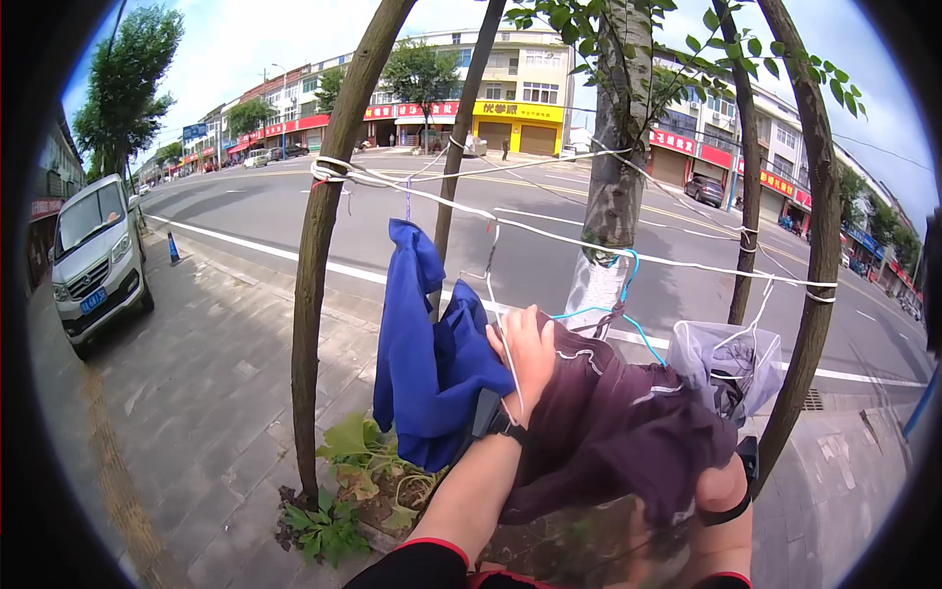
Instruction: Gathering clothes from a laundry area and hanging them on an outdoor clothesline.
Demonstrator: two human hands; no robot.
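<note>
My left hand (527, 353) is at the upper left edge of a dark maroon garment (611, 434), beside a white wire hanger (509, 361) that passes over the hand and wrist. How its fingers close on the cloth is partly hidden. My right hand (721, 482) is at the garment's lower right, blurred, its fingers mostly hidden by the cloth. A blue garment (423, 353) hangs just left of my left hand. Behind the maroon garment is a turquoise hanger (646, 340). A translucent mesh item (765, 361) hangs at the right on a white hanger.
White cord (544, 234) is strung between wooden poles (320, 294) around a tree trunk (617, 169). Leafy plants (368, 442) grow at its base. A silver van (96, 258) stands on the pavement at left; a road (257, 199) runs behind.
</note>
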